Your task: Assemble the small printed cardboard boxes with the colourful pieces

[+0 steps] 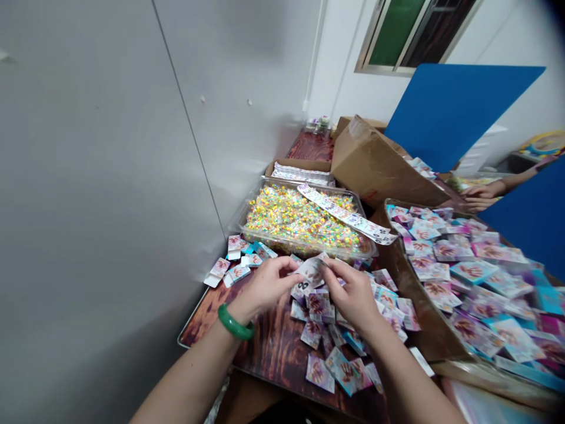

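Note:
My left hand (272, 286), with a green bangle on the wrist, pinches one side of a small white printed slip (309, 275). The slip's other side is between the fingers of my right hand (352, 290). Both hands are above the wood-patterned table (273, 341), in front of a clear tray (304, 241) full of small packets with bright multicoloured pieces. A long printed strip (344, 215) lies across the tray's right part. Small printed boxes (318, 306) are scattered beneath and around my right hand.
On the right, a large carton (410, 306) holds many small boxes. More boxes (236, 274) lie by the left wall. Behind stand another carton (375, 159) and a blue panel (459, 106). Another person's hand (483, 193) shows at the right.

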Demonstrator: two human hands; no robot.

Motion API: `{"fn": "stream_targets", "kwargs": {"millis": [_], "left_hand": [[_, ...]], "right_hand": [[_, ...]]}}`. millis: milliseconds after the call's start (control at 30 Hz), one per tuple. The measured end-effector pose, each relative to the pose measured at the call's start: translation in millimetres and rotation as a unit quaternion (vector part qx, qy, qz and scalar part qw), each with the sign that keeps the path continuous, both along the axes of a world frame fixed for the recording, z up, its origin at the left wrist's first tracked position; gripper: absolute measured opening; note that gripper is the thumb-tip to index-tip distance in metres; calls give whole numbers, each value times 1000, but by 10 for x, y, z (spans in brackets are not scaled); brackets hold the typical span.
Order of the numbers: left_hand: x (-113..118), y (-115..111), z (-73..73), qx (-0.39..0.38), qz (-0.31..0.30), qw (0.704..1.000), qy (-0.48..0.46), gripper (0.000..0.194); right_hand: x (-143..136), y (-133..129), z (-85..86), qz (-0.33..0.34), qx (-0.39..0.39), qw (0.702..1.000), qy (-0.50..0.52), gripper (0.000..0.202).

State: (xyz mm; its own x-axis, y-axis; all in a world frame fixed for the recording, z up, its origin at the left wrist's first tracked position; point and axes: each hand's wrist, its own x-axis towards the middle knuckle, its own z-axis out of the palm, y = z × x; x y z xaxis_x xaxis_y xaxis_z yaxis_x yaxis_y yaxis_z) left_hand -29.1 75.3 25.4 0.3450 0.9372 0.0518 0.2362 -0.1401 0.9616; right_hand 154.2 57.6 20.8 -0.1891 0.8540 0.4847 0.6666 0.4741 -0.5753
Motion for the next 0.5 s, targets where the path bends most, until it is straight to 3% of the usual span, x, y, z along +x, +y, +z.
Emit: {"fn": "stream_targets", "kwargs": {"millis": [100,167,233,300,400,467,500], "left_hand": [[62,-14,-50,-76,21,993,-86,13],[100,-52,-54,-69,26,990,-120,12],[104,-73,-46,-37,-5,993,-110,11],[61,-17,-41,5,-33,998,-59,14],[-74,305,-52,94,38,992,71,21],[-176,658,-74,140,111,957,230,25],[-218,849,-90,126,117,929,327,26]], "right_hand": [[-31,-21,-132,24,97,995,-12,29],[-59,-74,-202,72,83,994,3,33],[-54,-142,-250,82,20,995,59,27],[-9,-206,-285,54,-66,990,111,19],[78,-273,-344,26,-171,978,118,20],[103,-300,-389,31,-209,972,103,22],[101,-309,-409,33,-222,970,97,23]]}}
